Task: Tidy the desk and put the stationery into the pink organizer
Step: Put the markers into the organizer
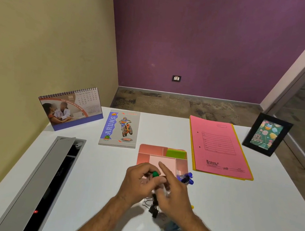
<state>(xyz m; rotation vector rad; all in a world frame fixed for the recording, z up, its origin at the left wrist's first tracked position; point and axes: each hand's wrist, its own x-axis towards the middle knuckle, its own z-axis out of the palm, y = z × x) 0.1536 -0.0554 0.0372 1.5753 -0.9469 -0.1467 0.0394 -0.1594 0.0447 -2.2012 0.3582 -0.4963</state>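
We see L hand (140, 182) pinching green-capped pen (155, 174), tip pointing away toward pink organizer (144, 152) just ahead. R hand (172, 191) is nearer the slots, forefinger out; its grip we can't tell.

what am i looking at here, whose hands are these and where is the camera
There is no machine here: a person is tidying a white desk, and the single picture comes from a camera worn on their head, looking forward and down. The left hand pinches a green-capped pen; the right hand is beside it with its forefinger stretched out. Under them lie black binder clips. Just beyond is the pink organizer, holding green sticky notes, with blue-capped pens at its near right corner. Farther back are a notebook, a calendar, a pink folder and a photo frame.
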